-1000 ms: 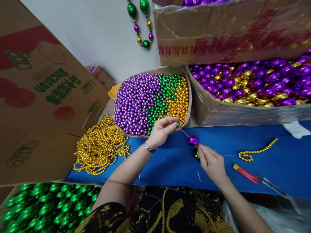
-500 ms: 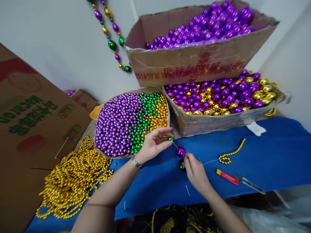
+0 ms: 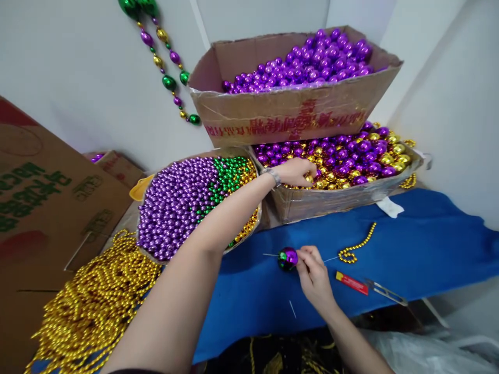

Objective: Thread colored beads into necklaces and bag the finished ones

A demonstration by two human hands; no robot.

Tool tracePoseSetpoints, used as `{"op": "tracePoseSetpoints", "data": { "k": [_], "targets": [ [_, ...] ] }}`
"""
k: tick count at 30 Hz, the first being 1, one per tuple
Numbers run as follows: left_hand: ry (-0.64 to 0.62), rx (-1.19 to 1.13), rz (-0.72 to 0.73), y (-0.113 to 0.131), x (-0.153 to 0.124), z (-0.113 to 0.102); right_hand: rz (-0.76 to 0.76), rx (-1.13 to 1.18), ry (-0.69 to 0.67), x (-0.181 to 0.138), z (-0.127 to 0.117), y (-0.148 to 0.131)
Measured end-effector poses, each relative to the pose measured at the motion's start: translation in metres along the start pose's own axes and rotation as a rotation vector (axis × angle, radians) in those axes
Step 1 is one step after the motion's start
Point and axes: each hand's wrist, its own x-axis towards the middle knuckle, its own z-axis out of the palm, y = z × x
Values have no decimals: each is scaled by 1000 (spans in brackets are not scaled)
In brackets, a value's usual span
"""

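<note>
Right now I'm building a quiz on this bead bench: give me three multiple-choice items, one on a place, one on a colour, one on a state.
1. Where is the left hand?
A. On the gold bead strands
B. In the lower box of purple and gold beads
C. On the red tool

2. What colour are the beads in the top box?
A. Purple
B. Green
C. Gold

3. How is the large purple bead?
A. Loose in a box
B. Hanging on the wall
C. Threaded on a needle, held at the right hand

Answers: B, the fingers reach among its beads; A, only purple shows; C, the needle pokes out beside it above the blue cloth.
</note>
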Motion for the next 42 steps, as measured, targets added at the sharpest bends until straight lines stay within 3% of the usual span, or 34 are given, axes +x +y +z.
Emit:
{"op": "tracePoseSetpoints", "data": {
  "k": [3, 6, 9, 12, 17, 24, 26, 29, 33, 42],
  "targets": [
    [364, -541, -2, 9, -58, -2, -64, -22, -3, 0, -6, -3],
    [486, -1094, -102, 20, -129, 13, -94, -49, -19, -1, -9, -7],
    [614, -1404, -257, 28, -183, 42, -151, -110, -43, 0, -7, -10],
    [819, -1564, -377, 30, -211, 71, -220, -157, -92, -1, 1, -12],
    [996, -1621, -438, 31, -227, 89, -270, -192, -143, -6, 15, -11],
    [1006, -1522, -381, 35, -235, 95, -223, -187, -160, -7, 20, -11],
    [1021, -1419, -335, 36, -236, 105, -116, -148, -185, -9, 22, -10],
    [1036, -1290, -260, 35, -236, 120, 160, 14, -290, -14, 28, -6],
    [1026, -1323, -250, 35, -238, 130, 400, 204, -364, -22, 33, 3],
    [997, -1341, -277, 34, -246, 128, 248, 106, -270, -24, 29, 7]
  ]
}}
